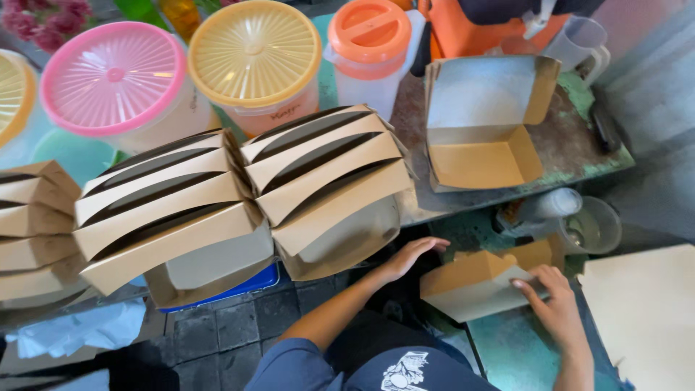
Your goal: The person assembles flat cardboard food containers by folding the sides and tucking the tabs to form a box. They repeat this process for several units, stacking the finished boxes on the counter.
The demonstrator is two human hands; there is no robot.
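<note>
My right hand (554, 304) rests on a brown cardboard food box (474, 286), fingers curled over its right edge near the table's front. My left hand (409, 257) reaches toward the left end of that same box, fingers apart, close to it or just touching. Stacks of nested open cardboard boxes (326, 177) stand right above my left hand, with another stack of nested boxes (163, 210) to the left. One open box (481, 119) with a silvery lining lies on the worn table behind.
Round plastic containers with pink lid (116, 76), yellow lid (253, 47) and an orange-lidded jug (369, 32) stand at the back. A clear plastic pitcher (579, 40) is far right. A round cup (594, 224) sits on the green table. A pale flat board (644, 318) lies at right.
</note>
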